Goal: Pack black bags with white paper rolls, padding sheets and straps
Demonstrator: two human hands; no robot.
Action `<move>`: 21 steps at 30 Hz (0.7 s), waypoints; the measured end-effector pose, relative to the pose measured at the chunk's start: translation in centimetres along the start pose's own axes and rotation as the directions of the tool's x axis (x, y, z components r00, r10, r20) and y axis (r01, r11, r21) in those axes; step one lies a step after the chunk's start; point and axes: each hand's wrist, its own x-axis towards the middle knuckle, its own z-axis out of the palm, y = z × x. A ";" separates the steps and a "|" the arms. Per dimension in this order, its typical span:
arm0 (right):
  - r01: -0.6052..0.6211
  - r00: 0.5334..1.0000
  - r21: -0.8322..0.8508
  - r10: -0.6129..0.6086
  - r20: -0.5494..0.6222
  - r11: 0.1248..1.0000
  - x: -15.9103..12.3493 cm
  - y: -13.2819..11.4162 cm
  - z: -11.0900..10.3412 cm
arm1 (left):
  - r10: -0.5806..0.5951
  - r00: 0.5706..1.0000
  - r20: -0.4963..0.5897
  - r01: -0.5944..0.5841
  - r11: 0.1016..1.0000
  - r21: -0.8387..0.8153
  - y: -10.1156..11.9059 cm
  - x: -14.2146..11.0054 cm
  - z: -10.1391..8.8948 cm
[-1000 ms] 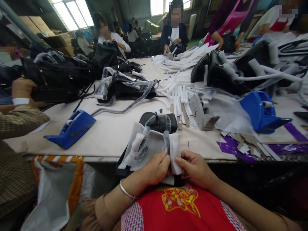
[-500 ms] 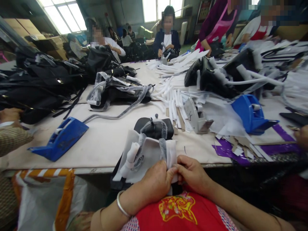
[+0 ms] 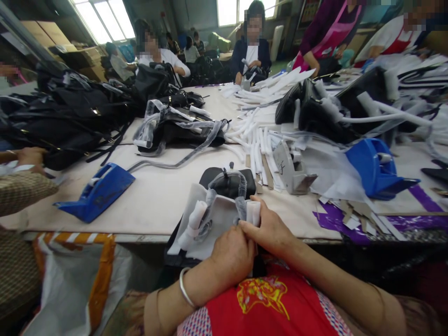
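Observation:
In front of me at the table edge is a black bag (image 3: pixel 227 183), its flap lying back on the tabletop. White foam sheet (image 3: pixel 223 212) lines its front, and a strap in clear plastic (image 3: pixel 241 186) loops over it. The left side carries a wrapped foam roll (image 3: pixel 196 217). On the right side stands a white foam wrap (image 3: pixel 253 213). My right hand (image 3: pixel 271 228) is closed round this wrap, fingers behind it and thumb in front. My left hand (image 3: pixel 233 252) is curled into a fist at its lower end; what its fingertips grip is hidden.
Blue tape dispensers (image 3: pixel 96 193) (image 3: pixel 373 168) stand left and right, with a grey tape dispenser (image 3: pixel 292 170) between. White foam strips (image 3: pixel 259 149) and black bags (image 3: pixel 189 128) lie beyond. A co-worker's sleeve (image 3: pixel 26 191) is at left; other people sit across the table.
My right hand has gone from pinching the foam wrap's lower edge to wrapping round it higher up. My left hand has curled tighter and moved slightly down. The view has shifted a little.

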 end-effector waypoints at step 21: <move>-0.075 0.990 0.272 0.104 -0.091 0.959 -0.6 0.0 2.4 | 0.025 0.999 -0.026 -0.019 0.976 0.215 -0.4 -0.4 -0.1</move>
